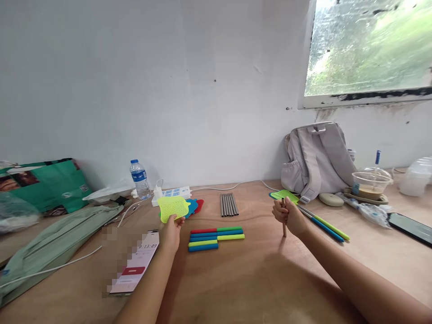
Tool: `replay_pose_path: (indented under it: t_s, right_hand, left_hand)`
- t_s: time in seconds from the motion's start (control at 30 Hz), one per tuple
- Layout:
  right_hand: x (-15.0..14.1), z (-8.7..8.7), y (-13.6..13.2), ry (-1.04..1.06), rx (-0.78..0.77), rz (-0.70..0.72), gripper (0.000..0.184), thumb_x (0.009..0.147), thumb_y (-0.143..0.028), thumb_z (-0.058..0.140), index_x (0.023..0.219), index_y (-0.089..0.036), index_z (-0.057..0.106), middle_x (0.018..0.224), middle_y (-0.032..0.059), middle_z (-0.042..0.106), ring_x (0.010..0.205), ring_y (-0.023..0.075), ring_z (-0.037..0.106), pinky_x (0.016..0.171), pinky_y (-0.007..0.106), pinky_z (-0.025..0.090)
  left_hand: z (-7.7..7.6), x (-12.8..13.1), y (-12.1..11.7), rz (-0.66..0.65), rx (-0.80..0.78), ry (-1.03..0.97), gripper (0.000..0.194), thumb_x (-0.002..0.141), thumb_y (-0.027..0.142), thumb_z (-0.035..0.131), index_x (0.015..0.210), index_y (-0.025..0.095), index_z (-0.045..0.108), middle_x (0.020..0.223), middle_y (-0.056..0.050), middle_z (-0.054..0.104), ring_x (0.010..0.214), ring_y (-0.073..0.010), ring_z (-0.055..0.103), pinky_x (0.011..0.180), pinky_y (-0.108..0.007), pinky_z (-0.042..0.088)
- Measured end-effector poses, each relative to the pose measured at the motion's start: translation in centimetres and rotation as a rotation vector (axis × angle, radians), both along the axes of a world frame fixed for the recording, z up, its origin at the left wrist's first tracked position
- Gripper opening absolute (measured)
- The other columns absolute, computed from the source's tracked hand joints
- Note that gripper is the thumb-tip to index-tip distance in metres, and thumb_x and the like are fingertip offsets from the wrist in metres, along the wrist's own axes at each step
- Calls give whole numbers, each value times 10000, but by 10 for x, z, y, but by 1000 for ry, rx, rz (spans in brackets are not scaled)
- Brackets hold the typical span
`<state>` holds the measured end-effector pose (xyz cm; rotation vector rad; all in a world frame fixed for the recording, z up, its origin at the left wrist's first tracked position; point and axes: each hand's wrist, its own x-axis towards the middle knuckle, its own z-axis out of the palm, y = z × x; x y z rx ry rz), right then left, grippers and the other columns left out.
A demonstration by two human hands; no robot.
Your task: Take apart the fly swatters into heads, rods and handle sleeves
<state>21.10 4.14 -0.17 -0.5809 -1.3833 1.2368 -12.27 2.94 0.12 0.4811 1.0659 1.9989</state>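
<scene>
My left hand (171,233) pinches the lower edge of a yellow-green perforated fly swatter head (173,208). Just behind it lie a blue swatter head (192,207) and a red one (200,206). My right hand (289,215) is wrapped round a thin brownish tube (284,231), held upright with its lower end at the tabletop; the fingers hide its upper part. Between my hands, several metal tubes (229,205) lie side by side, with coloured handle grips (216,236) in rows nearer me. Right of my right hand rest swatters with blue (329,229) and yellow-green grips and a yellow-green head (284,195).
On the left are a phone (138,265) showing a timer, green cloth (57,243), a water bottle (139,177) and a power strip (172,194). A grey backpack (317,157), drink cup (371,183) and dark phone (410,227) occupy the right side. A white cable crosses the table.
</scene>
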Motion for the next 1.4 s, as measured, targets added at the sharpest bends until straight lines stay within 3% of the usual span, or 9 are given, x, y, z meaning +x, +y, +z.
replay_pose_path:
  t_s: [0.27,0.4,0.63,0.77,0.93,1.17,1.27,1.4]
  right_hand:
    - [25,6,12,115,-123,172,502,786,-532,337,419,-230,177,370,-75,104,361,81,65,344,233,68]
    - [35,5,15,178,-124,172,463,758,-494,364,425,-233,176,382,-81,93,358,77,57,336,222,85]
    - [30,11,12,30,-105,-108,473,773,-589,295,476,-239,178,423,-83,105,371,88,80,353,234,119]
    - [18,-8,15,-199,-10,-292,398,769,-587,353,590,-238,280,479,-76,269,385,96,250,396,240,260]
    - [10,-43,25,-430,-16,-425,211,663,-342,567,771,-213,441,573,-52,420,508,133,417,511,273,369]
    - [-10,-61,55,-594,32,-595,388,633,-82,445,1012,-164,456,886,66,536,856,204,519,793,337,401]
    - [-25,-67,72,-641,49,-648,416,607,-36,421,1001,-162,468,981,109,532,984,235,492,861,354,375]
    - [-47,-72,94,-690,55,-686,347,601,-27,434,909,-170,502,940,122,550,991,263,487,869,374,362]
  left_hand:
    - [-9,-3,6,-104,-101,-49,177,741,-4,477,639,140,493,523,17,533,456,-83,535,474,-190,445]
    - [-9,-4,6,-147,-114,-73,209,805,49,426,626,146,477,514,8,530,430,-87,515,460,-204,450]
    - [-13,-6,7,-165,-112,-7,274,867,88,359,628,147,479,493,-10,559,429,-98,533,460,-205,459]
    - [-15,-8,8,-166,-106,31,257,851,65,397,620,146,475,485,-6,569,437,-96,551,483,-201,472]
    - [-16,-9,9,-165,-97,71,255,842,43,399,619,156,449,497,-11,586,452,-102,573,513,-212,481]
    - [-19,-12,13,-135,-89,97,219,807,7,428,657,167,416,548,-36,615,501,-115,609,567,-231,484]
    - [-18,-13,13,-107,-64,116,227,783,-21,423,689,181,384,620,-32,633,557,-118,633,624,-254,489]
    - [-19,-14,14,-61,-11,201,201,783,15,423,727,197,360,743,-22,631,652,-112,646,698,-279,486]
